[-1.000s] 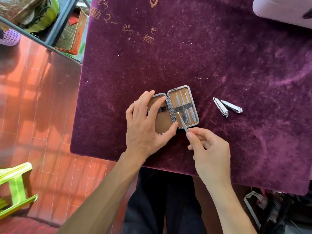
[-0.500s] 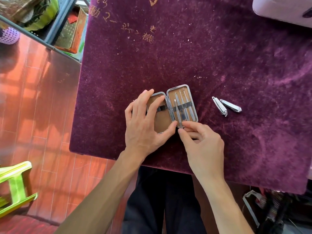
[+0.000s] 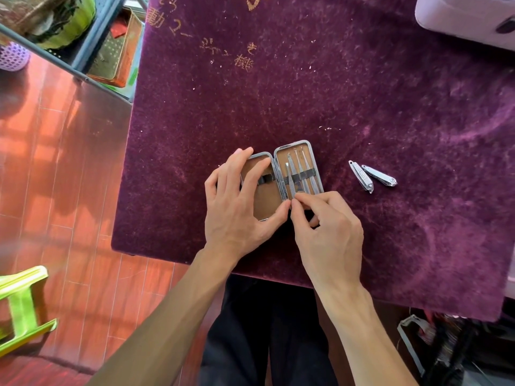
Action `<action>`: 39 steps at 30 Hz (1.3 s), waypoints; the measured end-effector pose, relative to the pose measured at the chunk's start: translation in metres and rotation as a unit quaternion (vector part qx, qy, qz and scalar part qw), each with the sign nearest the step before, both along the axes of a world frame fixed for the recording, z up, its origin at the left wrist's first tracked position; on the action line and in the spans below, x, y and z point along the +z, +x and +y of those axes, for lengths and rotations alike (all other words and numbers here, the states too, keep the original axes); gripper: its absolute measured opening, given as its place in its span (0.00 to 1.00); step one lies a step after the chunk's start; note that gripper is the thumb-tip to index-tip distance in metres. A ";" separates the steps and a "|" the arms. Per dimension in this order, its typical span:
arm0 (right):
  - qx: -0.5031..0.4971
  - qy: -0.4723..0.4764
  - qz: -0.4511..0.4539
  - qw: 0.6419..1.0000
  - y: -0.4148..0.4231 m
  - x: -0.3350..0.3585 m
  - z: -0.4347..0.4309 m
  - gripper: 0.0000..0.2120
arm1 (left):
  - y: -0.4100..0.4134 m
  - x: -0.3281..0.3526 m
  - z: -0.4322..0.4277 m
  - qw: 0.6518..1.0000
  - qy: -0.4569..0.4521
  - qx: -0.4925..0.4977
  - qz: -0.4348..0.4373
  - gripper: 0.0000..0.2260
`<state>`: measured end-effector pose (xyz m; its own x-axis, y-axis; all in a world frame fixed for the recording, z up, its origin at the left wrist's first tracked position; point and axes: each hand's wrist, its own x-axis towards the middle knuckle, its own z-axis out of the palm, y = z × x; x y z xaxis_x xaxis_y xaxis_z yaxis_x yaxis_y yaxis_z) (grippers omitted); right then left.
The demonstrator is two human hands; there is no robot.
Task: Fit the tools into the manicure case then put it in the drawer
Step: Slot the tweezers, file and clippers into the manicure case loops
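An open manicure case (image 3: 303, 144) with a metal rim and tan lining lies on the purple velvet table (image 3: 362, 93). Its right half holds several slim steel tools under a black elastic band. My left hand (image 3: 237, 199) lies flat on the case's left half, thumb at the hinge. My right hand (image 3: 326, 232) pinches the lower end of a thin steel tool (image 3: 291, 176) that lies under the band at the left of the row. Two nail clippers (image 3: 370, 176) lie loose on the velvet to the right of the case.
A pale box (image 3: 468, 18) sits at the table's far right corner. To the left are a red tiled floor, a metal shelf frame (image 3: 92, 48) with a tin box, and a green plastic stool (image 3: 19, 307). My dark-trousered legs are under the table's near edge.
My right hand has carried the thin tool from the case's lower edge up into the right half and slid it under the band. The left hand has stayed on the case.
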<state>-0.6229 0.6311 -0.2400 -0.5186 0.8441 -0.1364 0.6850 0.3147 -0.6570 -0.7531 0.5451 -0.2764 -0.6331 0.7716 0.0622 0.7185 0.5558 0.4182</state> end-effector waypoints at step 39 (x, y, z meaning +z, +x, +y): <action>-0.004 0.050 0.045 0.998 -0.006 -0.005 0.015 0.09 | -0.003 0.001 -0.002 0.999 -0.009 -0.037 0.000 0.29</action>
